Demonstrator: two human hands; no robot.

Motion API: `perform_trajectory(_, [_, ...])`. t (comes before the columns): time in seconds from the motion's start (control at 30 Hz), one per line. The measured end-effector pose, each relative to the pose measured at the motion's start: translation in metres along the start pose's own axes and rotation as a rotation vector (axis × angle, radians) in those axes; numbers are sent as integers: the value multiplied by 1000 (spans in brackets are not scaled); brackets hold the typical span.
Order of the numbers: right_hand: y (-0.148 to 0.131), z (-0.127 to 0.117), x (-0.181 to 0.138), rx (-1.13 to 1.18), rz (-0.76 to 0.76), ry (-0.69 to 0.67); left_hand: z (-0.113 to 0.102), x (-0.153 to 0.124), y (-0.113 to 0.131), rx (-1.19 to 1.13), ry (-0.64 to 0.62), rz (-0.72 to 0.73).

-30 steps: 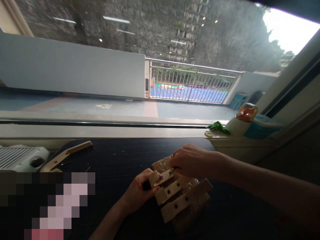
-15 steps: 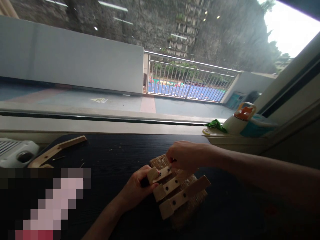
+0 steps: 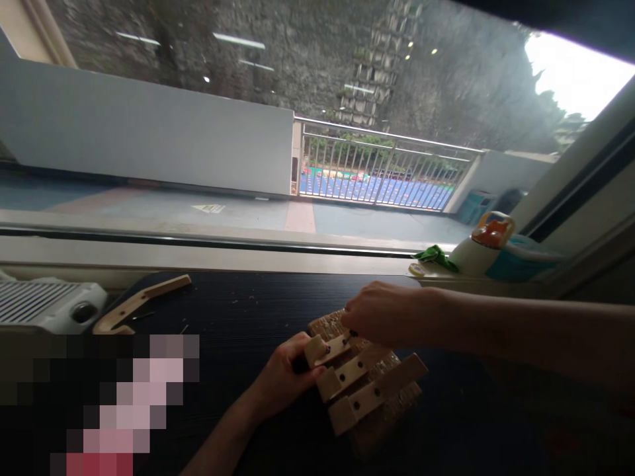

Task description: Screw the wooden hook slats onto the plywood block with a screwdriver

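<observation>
On the dark table lies a rough, rectangular block with a stringy, shiny surface (image 3: 325, 322). Three pale wooden pieces lie side by side across it: a far piece (image 3: 339, 346), a middle piece (image 3: 351, 371) and a longer near piece (image 3: 389, 383). Dark round spots, holes or screw heads, show in each. My left hand (image 3: 284, 378) grips the thick left end of the far piece between thumb and fingers. Above that piece's other end, my right hand (image 3: 380, 312) is closed, fingers pinched downward. What it pinches is hidden; something small and dark shows below the fingers.
An angled wooden piece with holes (image 3: 141, 301) lies at the table's far left, near thin slivers and crumbs. Beside it stands a white slatted appliance (image 3: 54, 305). A white and orange bottle (image 3: 479, 248) and a green cloth (image 3: 436, 256) are on the windowsill. A blurred patch covers the lower left.
The whole view has shifted a little, so everything sits slightly further right and lower. My left hand keeps its grip on the far piece, and my right hand stays closed over its other end.
</observation>
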State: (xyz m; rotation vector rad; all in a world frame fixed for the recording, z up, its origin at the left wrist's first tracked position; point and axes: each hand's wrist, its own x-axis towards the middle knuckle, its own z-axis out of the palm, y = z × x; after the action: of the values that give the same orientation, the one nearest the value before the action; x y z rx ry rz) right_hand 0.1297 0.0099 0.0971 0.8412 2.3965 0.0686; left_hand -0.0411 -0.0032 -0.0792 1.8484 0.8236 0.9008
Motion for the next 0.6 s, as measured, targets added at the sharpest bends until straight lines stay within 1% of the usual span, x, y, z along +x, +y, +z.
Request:
perform_trajectory(0.1, [2,11,2,31,-68,65,0,0,-1,20,-3,-11])
perform_trajectory(0.2, [3,18,7,85,-52,111,1,-1,-2,42,13,-42])
perform_trajectory(0.27, [5,21,9,126,30,106,1,-1,-2,54,20,-77])
perform_trajectory(0.33, [6,23,11,175,148,104,1,-1,-3,64,16,-102])
perform_trajectory(0.37, [7,23,11,202,195,125,1,-1,-3,65,14,-109])
perform_trajectory(0.47, [8,22,11,220,236,173,2,-2,-5,41,16,-105])
perform_trajectory(0.53, [7,17,10,185,238,140,3,-3,-7,23,15,-101])
perform_trajectory(0.6, [7,11,7,143,234,68,3,-3,-8,15,16,-96])
